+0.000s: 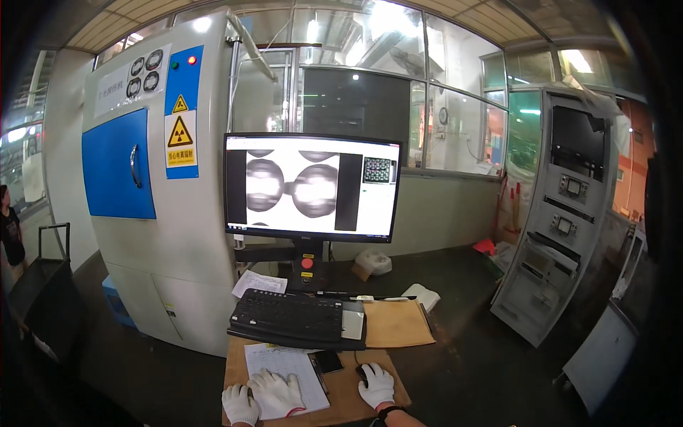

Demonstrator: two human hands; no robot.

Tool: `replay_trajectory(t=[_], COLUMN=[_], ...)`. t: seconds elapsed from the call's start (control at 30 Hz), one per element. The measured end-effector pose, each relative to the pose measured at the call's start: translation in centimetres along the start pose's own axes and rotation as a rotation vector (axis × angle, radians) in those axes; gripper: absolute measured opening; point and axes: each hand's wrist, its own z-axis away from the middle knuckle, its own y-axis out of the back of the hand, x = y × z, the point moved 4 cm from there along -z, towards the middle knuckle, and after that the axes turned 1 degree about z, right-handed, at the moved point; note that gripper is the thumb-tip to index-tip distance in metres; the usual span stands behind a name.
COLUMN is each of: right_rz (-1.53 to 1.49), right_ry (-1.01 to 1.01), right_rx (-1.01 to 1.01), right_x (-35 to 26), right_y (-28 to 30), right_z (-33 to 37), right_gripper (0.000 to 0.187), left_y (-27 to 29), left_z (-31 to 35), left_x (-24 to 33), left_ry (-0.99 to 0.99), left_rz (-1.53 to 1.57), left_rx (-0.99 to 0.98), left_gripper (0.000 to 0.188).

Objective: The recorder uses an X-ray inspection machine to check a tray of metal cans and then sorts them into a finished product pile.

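My right hand, in a white knit glove with a dark band at the wrist, rests over a black computer mouse on the brown desk top. At the desk's left front, my gloved left hand lies at the edge of a gridded paper sheet; its fingers look laid out flat and hold nothing I can make out. Right beside it, a white glove with a red hem lies on the sheet, apparently loose. A monitor shows two large round grey shapes with bright centres.
Behind the sheet sit a black keyboard, a dark flat device and a tan folder. A red button is below the monitor. Left stands a tall cabinet with a blue door; right, a grey equipment rack. A person is far left.
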Motion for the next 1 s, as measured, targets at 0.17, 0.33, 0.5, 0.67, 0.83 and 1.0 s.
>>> replay_trajectory(t=[0.17,0.33,0.5,0.67,0.83,1.0], right_rz=[0.024,0.017,-0.015,0.005,-0.006,-0.021], right_ry=[0.029,0.054,0.026,0.048,0.020,0.026], right_rx=[0.054,0.061,-0.011,0.055,-0.013,-0.012], right_x=[-0.3,-0.3,-0.5,-0.6,-1.0,-0.7], right_y=[0.2,0.2,0.1,0.5,0.8,0.3], right_z=[-0.1,-0.2,-0.4,0.1,-0.2,-0.1], right_gripper=[0.054,0.053,0.054,0.053,0.050,0.051], left_y=[-0.1,0.0,0.0,-0.9,-1.1,-0.9], left_z=[0.0,-0.1,0.5,0.1,0.5,0.4], left_x=[-0.1,0.1,-0.5,-0.7,-0.9,-1.0], left_ry=[-0.011,-0.014,0.028,0.090,0.070,0.087], left_rz=[-0.005,-0.002,-0.019,0.034,0.027,0.028], left_rx=[0.006,0.042,0.019,-0.054,-0.045,-0.096], left_gripper=[0.016,0.018,0.020,0.024,0.029,0.029])
